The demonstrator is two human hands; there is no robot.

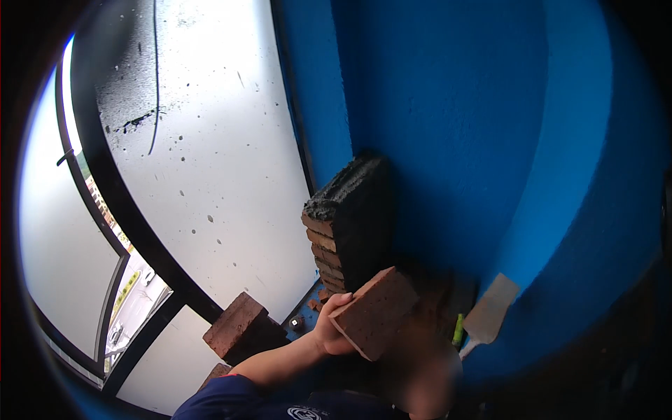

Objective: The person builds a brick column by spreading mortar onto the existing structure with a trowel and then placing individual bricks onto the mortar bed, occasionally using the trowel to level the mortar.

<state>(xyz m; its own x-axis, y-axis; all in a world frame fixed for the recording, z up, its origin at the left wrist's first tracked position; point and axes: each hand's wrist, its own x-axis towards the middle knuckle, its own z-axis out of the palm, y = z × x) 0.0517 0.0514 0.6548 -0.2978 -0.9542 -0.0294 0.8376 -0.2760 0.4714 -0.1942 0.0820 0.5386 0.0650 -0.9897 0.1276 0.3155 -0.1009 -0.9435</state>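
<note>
My left hand [332,332] grips a reddish brick [378,311], thumb along its near end, holding it tilted in front of me. Right of it, my right hand [428,381] is smeared and its fingers are indistinct. A trowel [492,308] points up and to the right from that hand, its narrow neck running into the blur; the handle is hidden. Beyond the held brick stands a short brick wall [325,255] of several courses, with dark wet mortar [346,189] spread along its top.
Stacked bricks [241,325] stand left of my forearm. Brick fragments [318,302] lie at the wall's foot. A blue wall [448,140] rises behind and right; a speckled pale panel [210,175] and dark-framed window [105,231] are left. A yellow-green object [458,330] is beside the trowel.
</note>
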